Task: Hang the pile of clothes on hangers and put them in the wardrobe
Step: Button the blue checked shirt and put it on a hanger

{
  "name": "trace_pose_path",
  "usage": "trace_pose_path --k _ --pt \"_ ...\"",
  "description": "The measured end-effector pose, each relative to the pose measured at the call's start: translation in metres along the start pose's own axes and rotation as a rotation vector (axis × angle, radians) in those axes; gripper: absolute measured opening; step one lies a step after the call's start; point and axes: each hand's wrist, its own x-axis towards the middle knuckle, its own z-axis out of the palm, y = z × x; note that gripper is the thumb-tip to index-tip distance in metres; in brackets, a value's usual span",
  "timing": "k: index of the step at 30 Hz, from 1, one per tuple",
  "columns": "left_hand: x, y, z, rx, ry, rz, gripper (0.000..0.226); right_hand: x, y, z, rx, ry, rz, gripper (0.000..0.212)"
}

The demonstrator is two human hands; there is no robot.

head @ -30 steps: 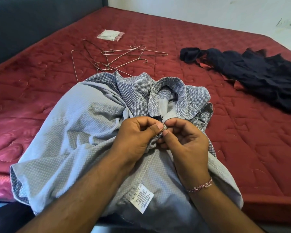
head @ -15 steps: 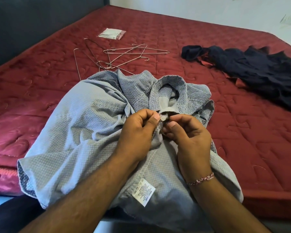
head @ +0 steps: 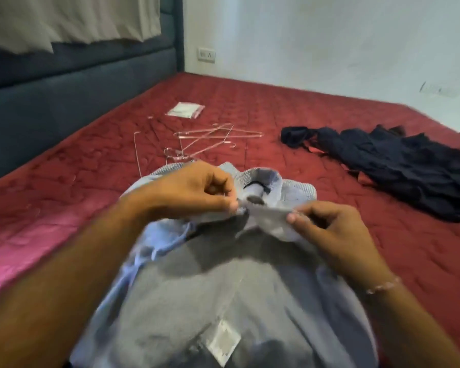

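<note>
The left hand [head: 197, 191] and right hand [head: 327, 232], together at the blue shirt's [head: 197, 288] collar before, now pinch it apart and higher.

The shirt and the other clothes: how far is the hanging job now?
Nothing looks done: no garment shows on a hanger. In hand: the left hand and right hand pinch the shirt near its collar, apparently at the front opening. Left: the hangers lie bare on the bed, the dark clothes wait, and no wardrobe is in view.
</note>
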Motion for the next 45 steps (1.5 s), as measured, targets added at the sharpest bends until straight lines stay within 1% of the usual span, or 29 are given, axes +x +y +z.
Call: trace_pose_path --k 1,2,3,4,5,6,7,8,10,11,12,13,14,15,16,18,20,22,24,27,29,31,33,35,37,40,42,45 --pt "0.005 0.004 -0.023 0.060 -0.201 -0.060 0.010 0.011 -0.006 -0.020 0.041 -0.148 0.073 0.015" --pt "0.014 0.011 -0.047 0.113 -0.351 -0.127 0.011 0.026 -0.015 -0.040 0.029 -0.280 0.123 0.017" --pt "0.024 0.018 -0.065 0.166 -0.445 -0.191 0.010 0.040 -0.022 -0.057 -0.028 -0.385 0.152 0.017" --pt "0.038 0.028 -0.082 0.244 -0.482 -0.234 0.010 0.058 -0.030 -0.072 -0.116 -0.444 0.146 0.016" --pt "0.053 0.038 -0.096 0.324 -0.485 -0.271 0.011 0.078 -0.037 -0.083 -0.215 -0.460 0.128 0.016" --pt "0.070 0.045 -0.108 0.390 -0.441 -0.297 0.012 0.099 -0.042 -0.091 -0.309 -0.423 0.098 0.016" --pt "0.087 0.059 -0.120 0.469 -0.330 -0.299 0.012 0.123 -0.052 -0.101 -0.406 -0.321 0.040 0.018" --pt "0.103 0.069 -0.127 0.554 -0.139 -0.283 0.010 0.146 -0.058 -0.107 -0.516 -0.171 -0.026 0.019" --pt "0.129 0.098 -0.137 0.780 0.429 -0.158 0.011 0.184 -0.080 -0.122 -0.741 0.218 -0.157 0.014" --pt "0.134 0.113 -0.134 0.832 0.678 -0.095 0.015 0.193 -0.090 -0.125 -0.809 0.390 -0.195 0.011" --pt "0.139 0.128 -0.131 0.849 0.843 -0.027 0.019 0.198 -0.102 -0.127 -0.852 0.530 -0.238 0.010" --pt "0.139 0.138 -0.126 0.846 0.925 0.019 0.023 0.197 -0.110 -0.125 -0.862 0.622 -0.276 0.010" --pt "0.137 0.147 -0.121 0.834 0.959 0.048 0.026 0.193 -0.117 -0.122 -0.848 0.687 -0.308 0.011" --pt "0.131 0.152 -0.114 0.815 0.966 0.072 0.029 0.186 -0.120 -0.117 -0.829 0.712 -0.323 0.013" --pt "0.123 0.153 -0.107 0.765 0.952 0.083 0.031 0.177 -0.119 -0.110 -0.798 0.692 -0.305 0.015" --pt "0.099 0.142 -0.081 0.534 0.876 0.079 0.028 0.149 -0.104 -0.085 -0.623 0.551 -0.190 0.016" --pt "0.071 0.108 -0.044 0.298 0.778 0.016 0.018 0.110 -0.074 -0.044 -0.370 0.372 -0.029 0.015" --pt "0.041 0.067 -0.001 0.159 0.672 -0.069 0.009 0.067 -0.040 0.000 -0.064 0.215 0.101 0.015" --pt "0.013 0.032 0.041 0.017 0.615 -0.141 0.006 0.028 -0.016 0.036 0.189 0.133 0.192 0.017" --pt "-0.016 0.005 0.091 -0.271 0.702 -0.186 0.011 -0.008 0.001 0.068 0.436 0.134 0.242 0.016" --pt "-0.023 -0.002 0.110 -0.353 0.759 -0.199 0.014 -0.020 0.006 0.080 0.564 0.179 0.240 0.013" --pt "-0.026 -0.004 0.119 -0.414 0.797 -0.200 0.011 -0.026 0.010 0.087 0.691 0.232 0.237 0.012" --pt "-0.027 -0.005 0.126 -0.448 0.813 -0.192 0.008 -0.030 0.015 0.091 0.757 0.276 0.242 0.012" --pt "-0.029 -0.009 0.134 -0.454 0.822 -0.189 0.005 -0.033 0.021 0.093 0.753 0.302 0.229 0.012" --pt "-0.030 -0.012 0.141 -0.430 0.869 -0.187 0.006 -0.036 0.023 0.093 0.698 0.314 0.189 0.007" --pt "-0.031 -0.012 0.148 -0.263 0.969 -0.154 0.012 -0.039 0.023 0.097 0.616 0.313 0.148 0.008" --pt "-0.032 -0.012 0.151 -0.217 0.985 -0.119 0.013 -0.041 0.021 0.098 0.555 0.296 0.117 0.009" --pt "-0.032 -0.014 0.154 -0.244 0.974 -0.083 0.013 -0.042 0.019 0.097 0.522 0.278 0.095 0.014"
